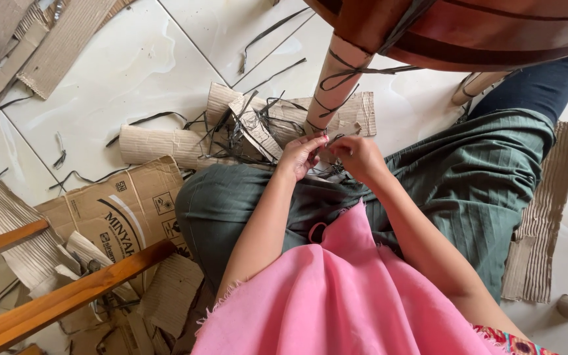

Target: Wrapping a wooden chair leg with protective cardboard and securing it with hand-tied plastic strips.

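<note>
Cardboard-wrapped chair leg [336, 82] stands just above both hands, left hand [302, 156], right hand [357, 156].

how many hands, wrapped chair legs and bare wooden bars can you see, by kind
hands: 2, left hand and right hand, close together at dark strips by the foot of a wrapped leg
wrapped legs: 2, that one and a second leg mostly hidden behind the knee
wooden bars: 2, long bar and short bar
total: 6
</note>
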